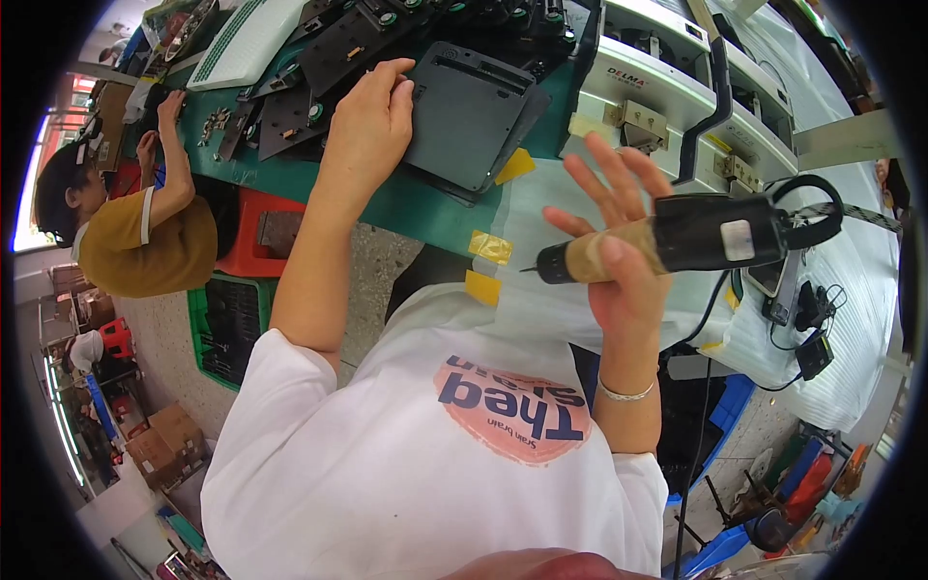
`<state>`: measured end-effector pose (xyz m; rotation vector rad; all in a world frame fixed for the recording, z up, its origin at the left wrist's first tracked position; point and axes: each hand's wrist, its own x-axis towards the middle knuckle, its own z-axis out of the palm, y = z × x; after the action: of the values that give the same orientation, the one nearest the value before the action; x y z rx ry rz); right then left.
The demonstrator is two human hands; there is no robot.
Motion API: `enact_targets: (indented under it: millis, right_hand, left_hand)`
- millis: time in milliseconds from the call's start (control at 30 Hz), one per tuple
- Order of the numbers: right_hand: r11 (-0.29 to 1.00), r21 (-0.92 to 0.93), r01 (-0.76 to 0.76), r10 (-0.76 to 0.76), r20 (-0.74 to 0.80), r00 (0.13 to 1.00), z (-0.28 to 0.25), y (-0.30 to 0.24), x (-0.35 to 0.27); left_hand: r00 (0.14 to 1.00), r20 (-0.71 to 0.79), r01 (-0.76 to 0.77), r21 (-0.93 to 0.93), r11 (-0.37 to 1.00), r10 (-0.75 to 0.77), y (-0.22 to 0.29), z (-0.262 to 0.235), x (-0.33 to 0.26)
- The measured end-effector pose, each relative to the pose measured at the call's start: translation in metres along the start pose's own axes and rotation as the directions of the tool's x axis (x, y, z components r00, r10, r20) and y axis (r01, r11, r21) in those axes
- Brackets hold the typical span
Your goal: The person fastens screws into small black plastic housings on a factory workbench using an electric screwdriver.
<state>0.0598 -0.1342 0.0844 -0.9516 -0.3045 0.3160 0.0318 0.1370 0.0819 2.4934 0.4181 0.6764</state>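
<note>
we are pressing our left hand [370, 121] flat on the black plastic housing [471, 116] lying on the far green bench [406, 205], while our right hand [619, 256], fingers splayed, is loosely cradling the electric screwdriver [677, 240], so we are steadying both before driving.

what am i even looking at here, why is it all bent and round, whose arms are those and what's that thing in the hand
This is one picture from a wide fisheye camera worn on a person's head, looking down, which is why straight edges curve. The two bare arms rising from the white shirt at the bottom are the wearer's own. The left hand rests on a flat dark plastic panel lying on the green workbench. The right hand holds a black electric screwdriver sideways, its bit pointing left, fingers partly spread, with its cable hanging down. More dark parts lie further along the bench, and a grey-white machine stands to the right. A co-worker in a mustard shirt works at the far left.
</note>
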Motion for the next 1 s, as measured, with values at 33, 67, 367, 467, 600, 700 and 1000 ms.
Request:
enact_targets:
  millis: [33, 67, 367, 467, 600, 700, 1000]
  right_hand:
    - [0.999, -0.016, -0.046, 0.047, 0.061, 0.997, 0.003, 0.006, -0.001]
    - [0.995, -0.035, -0.09, 0.094, 0.12, 0.988, 0.005, 0.01, 0.0]
    - [0.956, -0.096, -0.277, 0.285, 0.087, 0.955, 0.017, 0.024, 0.022]
    - [0.963, -0.113, -0.244, 0.256, 0.105, 0.961, 0.022, 0.028, 0.031]
    - [0.968, -0.139, -0.209, 0.225, 0.107, 0.969, 0.031, 0.03, 0.039]
    - [0.967, -0.175, -0.187, 0.206, 0.095, 0.974, 0.031, 0.03, 0.04]
    - [0.984, -0.161, -0.082, 0.099, 0.098, 0.99, 0.003, 0.007, 0.026]
  left_hand:
    - [1.0, -0.004, 0.008, -0.018, 1.0, -0.008, -0.001, -0.001, -0.001]
    - [1.0, -0.007, 0.008, -0.019, 1.0, -0.008, -0.002, -0.001, -0.002]
    - [0.989, 0.071, 0.139, -0.127, 0.982, -0.131, 0.005, -0.012, -0.009]
    - [0.98, 0.119, 0.177, -0.144, 0.974, -0.16, 0.006, -0.014, -0.011]
    - [0.988, 0.107, 0.13, -0.142, 0.981, -0.115, 0.003, -0.013, -0.011]
    - [0.995, 0.075, 0.079, -0.115, 0.99, -0.071, -0.001, -0.012, -0.013]
    - [0.988, -0.046, -0.14, 0.12, 0.983, 0.147, -0.026, -0.063, 0.025]
